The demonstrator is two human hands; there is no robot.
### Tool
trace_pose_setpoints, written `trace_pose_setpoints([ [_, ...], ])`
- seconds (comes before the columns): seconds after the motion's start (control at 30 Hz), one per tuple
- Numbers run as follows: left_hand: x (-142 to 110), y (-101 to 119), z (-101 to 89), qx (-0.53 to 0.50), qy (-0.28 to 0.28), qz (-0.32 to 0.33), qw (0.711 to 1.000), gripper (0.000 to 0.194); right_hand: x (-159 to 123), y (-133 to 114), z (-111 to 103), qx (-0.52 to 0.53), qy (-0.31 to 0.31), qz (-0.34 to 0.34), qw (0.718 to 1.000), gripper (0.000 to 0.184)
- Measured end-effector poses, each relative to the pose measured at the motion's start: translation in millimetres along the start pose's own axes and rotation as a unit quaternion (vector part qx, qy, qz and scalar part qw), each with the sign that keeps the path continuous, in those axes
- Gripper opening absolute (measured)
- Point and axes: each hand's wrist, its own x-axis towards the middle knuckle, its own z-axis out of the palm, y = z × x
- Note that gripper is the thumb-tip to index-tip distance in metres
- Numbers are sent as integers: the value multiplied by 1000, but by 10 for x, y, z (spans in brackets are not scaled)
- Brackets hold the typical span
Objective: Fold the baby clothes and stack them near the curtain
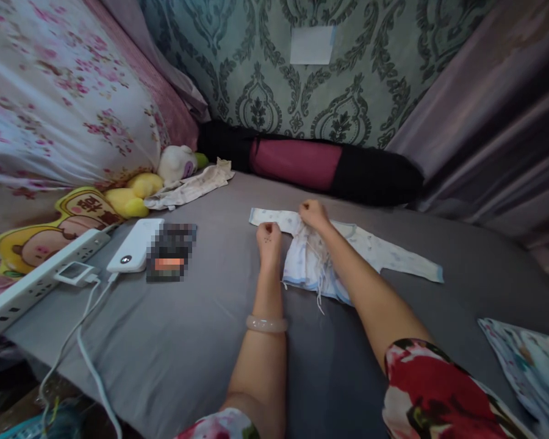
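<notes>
A small white baby shirt [370,244] with pale blue edging and faint prints lies spread on the grey sheet, its sleeves stretched out to both sides. Thin white ties hang loose down its front. My left hand [269,239], closed with fingers pinched, is at the lower edge of the left-lying sleeve. Higher up, my right hand [314,215] is closed at the inner part of the same sleeve, near the shoulder. The fingertips of both hands are partly hidden, with the shirt's cloth directly at them. A pale bangle [266,324] circles my left wrist.
On the left are a power strip [41,283], a white power bank [136,246] with cables and a blurred dark item [170,251]. Plush toys [141,189] and a crumpled cloth [192,188] lie behind. A black-and-maroon bolster [297,161] lines the wall; folded clothes [526,360] lie right.
</notes>
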Motion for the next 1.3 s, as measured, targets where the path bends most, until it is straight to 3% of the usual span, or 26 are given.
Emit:
trace_pose_setpoints([
  [0.07,-73,35,17,112,-34,13,993,16,-61,285,-180,-67,6,63,996,32],
  [0.2,-182,118,-24,268,-95,33,958,18,-270,577,-373,-139,-66,118,981,32],
  [0.33,-220,189,-83,359,-163,30,918,17,-407,638,-401,-143,-127,107,976,36],
  [0.47,-232,239,-100,418,-194,40,887,18,-444,700,-395,-134,-156,68,976,29],
  [0.67,-231,287,-100,448,-222,43,865,20,-546,697,-445,-157,-129,1,979,34],
  [0.97,-235,295,-109,434,-214,24,875,24,-636,632,-582,-242,-156,-4,958,41],
  [1.1,-234,309,-108,442,-221,25,869,24,-494,532,-674,-256,-232,43,938,50],
  [1.2,-233,309,-110,440,-217,31,871,23,-283,517,-656,-215,-279,51,935,44],
  [1.3,-236,306,-117,440,-216,30,871,23,-60,543,-501,-123,-228,80,962,40],
])
